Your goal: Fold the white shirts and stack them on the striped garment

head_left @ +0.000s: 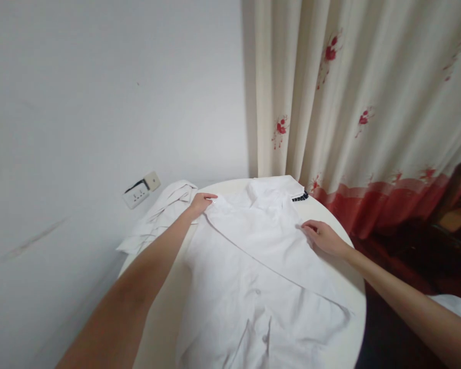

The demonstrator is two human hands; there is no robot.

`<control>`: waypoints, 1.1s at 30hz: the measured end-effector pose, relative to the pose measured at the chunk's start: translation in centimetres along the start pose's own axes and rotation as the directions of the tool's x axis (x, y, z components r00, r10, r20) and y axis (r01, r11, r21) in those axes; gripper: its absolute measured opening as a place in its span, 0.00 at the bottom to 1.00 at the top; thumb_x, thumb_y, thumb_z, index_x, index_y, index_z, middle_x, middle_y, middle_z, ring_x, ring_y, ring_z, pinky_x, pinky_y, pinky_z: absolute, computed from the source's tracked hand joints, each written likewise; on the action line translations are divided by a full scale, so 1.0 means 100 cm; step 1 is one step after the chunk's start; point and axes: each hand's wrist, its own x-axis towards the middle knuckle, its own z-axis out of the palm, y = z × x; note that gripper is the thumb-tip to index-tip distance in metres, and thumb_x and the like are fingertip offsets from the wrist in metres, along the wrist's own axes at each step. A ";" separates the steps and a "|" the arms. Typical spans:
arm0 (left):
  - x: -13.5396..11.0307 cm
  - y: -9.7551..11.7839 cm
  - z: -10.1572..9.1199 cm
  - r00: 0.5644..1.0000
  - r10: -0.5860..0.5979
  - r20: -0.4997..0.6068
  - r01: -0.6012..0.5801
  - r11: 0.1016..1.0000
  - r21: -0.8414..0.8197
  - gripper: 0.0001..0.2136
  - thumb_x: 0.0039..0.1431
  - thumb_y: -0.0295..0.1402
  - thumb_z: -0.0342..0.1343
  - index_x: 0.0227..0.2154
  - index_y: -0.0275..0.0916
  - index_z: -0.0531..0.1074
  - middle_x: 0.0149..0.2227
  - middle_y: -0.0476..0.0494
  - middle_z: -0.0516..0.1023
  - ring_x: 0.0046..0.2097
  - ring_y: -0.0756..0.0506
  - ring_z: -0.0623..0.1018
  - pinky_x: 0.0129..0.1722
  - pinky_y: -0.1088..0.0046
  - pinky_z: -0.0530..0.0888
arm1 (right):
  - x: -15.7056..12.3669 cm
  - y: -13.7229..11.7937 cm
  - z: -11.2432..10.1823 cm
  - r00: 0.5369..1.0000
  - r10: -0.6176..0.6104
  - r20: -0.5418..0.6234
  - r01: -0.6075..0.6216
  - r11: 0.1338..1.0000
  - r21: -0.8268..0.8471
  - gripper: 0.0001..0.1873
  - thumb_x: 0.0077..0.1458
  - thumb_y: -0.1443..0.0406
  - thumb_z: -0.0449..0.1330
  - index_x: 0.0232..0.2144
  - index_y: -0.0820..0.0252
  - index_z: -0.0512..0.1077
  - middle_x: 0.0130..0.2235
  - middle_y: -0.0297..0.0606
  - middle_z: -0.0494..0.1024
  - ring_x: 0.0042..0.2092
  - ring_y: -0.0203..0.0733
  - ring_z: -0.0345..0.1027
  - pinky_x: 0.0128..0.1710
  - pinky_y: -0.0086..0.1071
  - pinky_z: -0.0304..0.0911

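A white button-up shirt (249, 256) lies spread on a round white table (353, 287), its buttons showing low in the middle. A long diagonal edge of cloth crosses it from upper left to lower right. At the shirt's far left corner, my left hand (202, 203) is closed on the fabric, thumb and fingers together. My right hand (325, 237) pinches the shirt's right edge, fingers curled. The cloth within each grip is mostly hidden by the fingers.
White folded clothes (165, 210) are heaped at the table's left, against the wall. Folded white cloth (288, 183) and a dark patterned item (301, 197) lie at the far edge. Beyond are a wall socket (136, 195), a floral curtain (307, 102) and wooden furniture (459, 205).
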 end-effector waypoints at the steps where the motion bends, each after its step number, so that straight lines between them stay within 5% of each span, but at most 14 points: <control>1: 0.000 -0.001 0.001 1.000 0.009 -0.001 -0.009 1.000 0.010 0.22 0.47 0.20 0.55 0.45 0.36 0.82 0.44 0.41 0.84 0.40 0.45 0.80 0.39 0.76 0.73 | 0.000 0.002 0.000 1.000 0.007 0.022 -0.008 1.000 0.010 0.17 0.62 0.56 0.51 0.37 0.56 0.77 0.35 0.38 0.81 0.36 0.46 0.72 0.39 0.36 0.64; 9: -0.001 -0.013 0.014 0.998 0.045 0.054 -0.050 0.994 0.095 0.23 0.46 0.19 0.54 0.45 0.37 0.82 0.41 0.41 0.85 0.37 0.46 0.80 0.40 0.76 0.74 | 0.001 0.009 -0.003 0.995 0.025 0.097 -0.029 0.999 0.031 0.15 0.60 0.56 0.54 0.34 0.57 0.76 0.32 0.37 0.80 0.34 0.44 0.71 0.37 0.35 0.62; 13: 0.003 -0.019 0.015 0.997 0.045 0.065 -0.052 0.992 0.116 0.22 0.51 0.24 0.55 0.49 0.36 0.80 0.40 0.42 0.85 0.39 0.44 0.81 0.42 0.74 0.74 | -0.009 -0.009 -0.010 0.998 -0.003 -0.060 -0.005 0.992 -0.128 0.13 0.60 0.59 0.54 0.40 0.57 0.76 0.37 0.40 0.79 0.40 0.46 0.71 0.44 0.38 0.62; 16: 0.006 -0.021 0.016 0.995 0.063 0.076 -0.072 0.989 0.127 0.20 0.52 0.27 0.56 0.49 0.36 0.80 0.43 0.41 0.84 0.44 0.42 0.81 0.48 0.72 0.74 | -0.031 -0.036 -0.020 0.991 -0.114 -0.075 0.099 0.978 -0.186 0.11 0.61 0.63 0.54 0.39 0.57 0.75 0.40 0.43 0.77 0.44 0.47 0.69 0.46 0.40 0.61; 22: 0.007 -0.018 0.017 0.987 0.120 0.103 -0.133 0.981 0.138 0.19 0.50 0.27 0.59 0.46 0.42 0.82 0.52 0.45 0.81 0.57 0.41 0.76 0.60 0.71 0.68 | -0.110 -0.083 -0.031 0.959 -0.200 0.202 0.247 0.938 -0.242 0.04 0.57 0.63 0.61 0.34 0.56 0.70 0.37 0.40 0.75 0.40 0.46 0.68 0.41 0.38 0.61; 26: 0.009 -0.013 0.016 0.984 0.136 0.112 -0.151 0.978 0.141 0.19 0.52 0.25 0.57 0.47 0.38 0.81 0.53 0.42 0.80 0.56 0.42 0.76 0.60 0.73 0.67 | -0.146 -0.080 -0.026 0.952 -0.158 0.264 0.257 0.879 -0.401 0.05 0.56 0.69 0.60 0.30 0.56 0.68 0.34 0.37 0.75 0.36 0.44 0.67 0.38 0.36 0.59; 33: 0.012 -0.012 0.024 0.978 0.167 0.123 -0.183 0.974 0.136 0.18 0.51 0.25 0.57 0.45 0.37 0.81 0.53 0.41 0.80 0.57 0.42 0.76 0.61 0.72 0.67 | -0.160 -0.068 -0.026 0.966 -0.198 0.168 0.258 0.810 -0.526 0.11 0.52 0.77 0.56 0.29 0.55 0.67 0.32 0.37 0.75 0.34 0.44 0.67 0.36 0.36 0.58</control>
